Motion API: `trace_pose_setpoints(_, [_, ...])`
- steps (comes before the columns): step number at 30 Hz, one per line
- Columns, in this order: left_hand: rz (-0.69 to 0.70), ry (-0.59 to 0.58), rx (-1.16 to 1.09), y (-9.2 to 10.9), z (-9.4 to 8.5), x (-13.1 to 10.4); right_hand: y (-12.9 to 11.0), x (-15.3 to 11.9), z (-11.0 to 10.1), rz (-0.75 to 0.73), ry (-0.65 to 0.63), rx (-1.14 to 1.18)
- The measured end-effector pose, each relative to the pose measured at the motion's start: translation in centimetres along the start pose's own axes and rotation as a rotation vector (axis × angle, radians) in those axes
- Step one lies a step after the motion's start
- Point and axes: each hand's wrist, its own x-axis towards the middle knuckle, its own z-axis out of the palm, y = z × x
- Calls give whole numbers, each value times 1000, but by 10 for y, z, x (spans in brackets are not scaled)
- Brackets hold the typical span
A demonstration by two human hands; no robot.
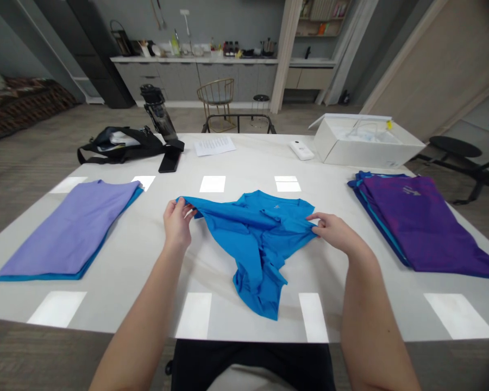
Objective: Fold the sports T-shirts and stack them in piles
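Note:
A crumpled bright blue shirt (250, 233) lies at the middle of the white table, its collar pointing away from me and its lower end bunched near the front edge. My left hand (179, 221) pinches the shirt's left corner between thumb and fingers, holding it a little raised. On the other side, my right hand (330, 231) grips the shirt's right edge between thumb and fingers, the index finger stretched over the cloth. Folds run across the shirt between both hands.
Folded lavender (73, 228) and blue cloth lies at left, a stack topped by a purple shirt (427, 222) at right. Along the table's (146, 298) far side are a black bag (126, 144), bottle (158, 114), phone (170, 160), paper (215, 146), white device (301, 150) and open box (362, 144).

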Motion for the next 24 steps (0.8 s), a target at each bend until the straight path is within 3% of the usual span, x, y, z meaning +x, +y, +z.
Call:
trace_pose_setpoints(3, [-34, 63, 162, 0, -12, 12, 6, 2, -3, 48, 14, -122])
trace_pose_setpoints(4, [11, 82, 296, 0, -15, 13, 6, 3, -3, 41, 29, -141])
trace_pose_setpoints(6, [239, 77, 616, -2, -15, 11, 2, 4, 0, -13, 123, -150])
trace_pose_setpoints(9, [620, -154, 991, -8, -6, -2, -15, 8, 16, -177, 269, -98])
trace_pose_setpoints(11, [703, -424, 1141, -15, 3, -12, -29, 11, 34, -276, 241, -82])
trace_pose_setpoints(14, [716, -731, 1307, -26, 14, -24, -46, 14, 57, -323, 148, -146])
trace_pose_setpoints(16, [692, -816, 1396, -31, 15, -27, -51, 15, 59, -322, 143, -88])
trace_pose_setpoints(20, [588, -833, 1436, -31, 9, -22, -40, 12, 30, -251, 263, 245])
trace_pose_setpoints(24, [508, -689, 1461, -20, -4, -10, -3, 6, -9, -61, 415, 473])
